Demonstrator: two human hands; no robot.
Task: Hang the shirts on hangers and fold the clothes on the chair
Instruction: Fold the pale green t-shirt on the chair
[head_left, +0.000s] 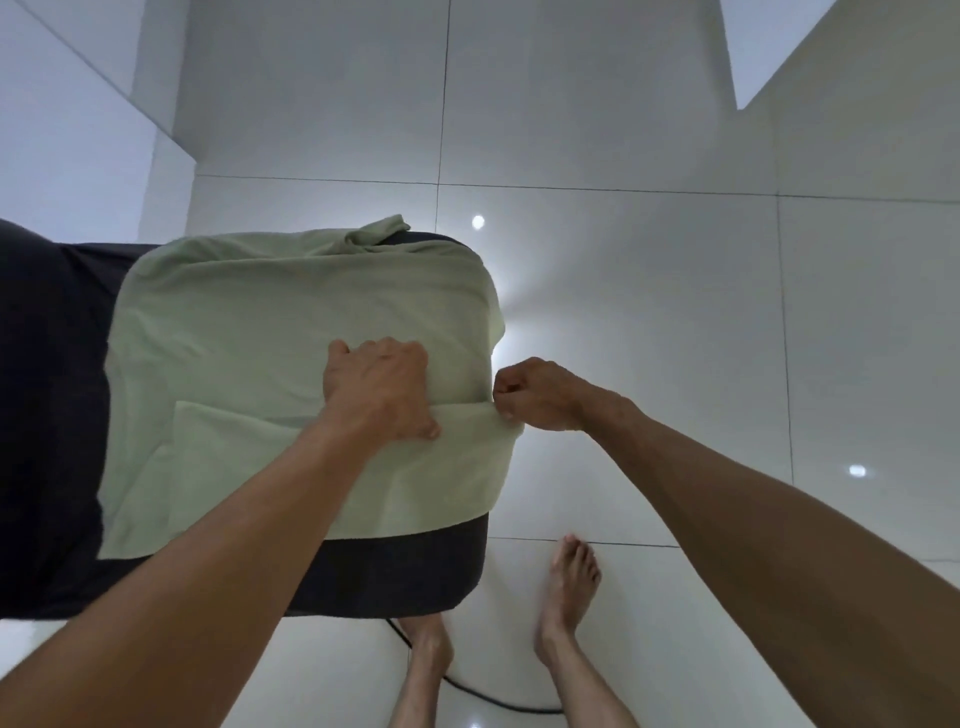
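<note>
A pale green garment lies spread flat over the dark seat of a chair. Its near part is folded over into a band across the front. My left hand rests on the cloth at the fold line, fingers curled under at the knuckles, thumb on the folded band. My right hand pinches the right edge of the folded band at the seat's right side. A bunched part of the garment sticks up at the far edge.
The chair's dark seat stretches off to the left. White glossy floor tiles surround it, with a white wall at the left. My bare feet stand just below the seat, and a black cable runs on the floor between them.
</note>
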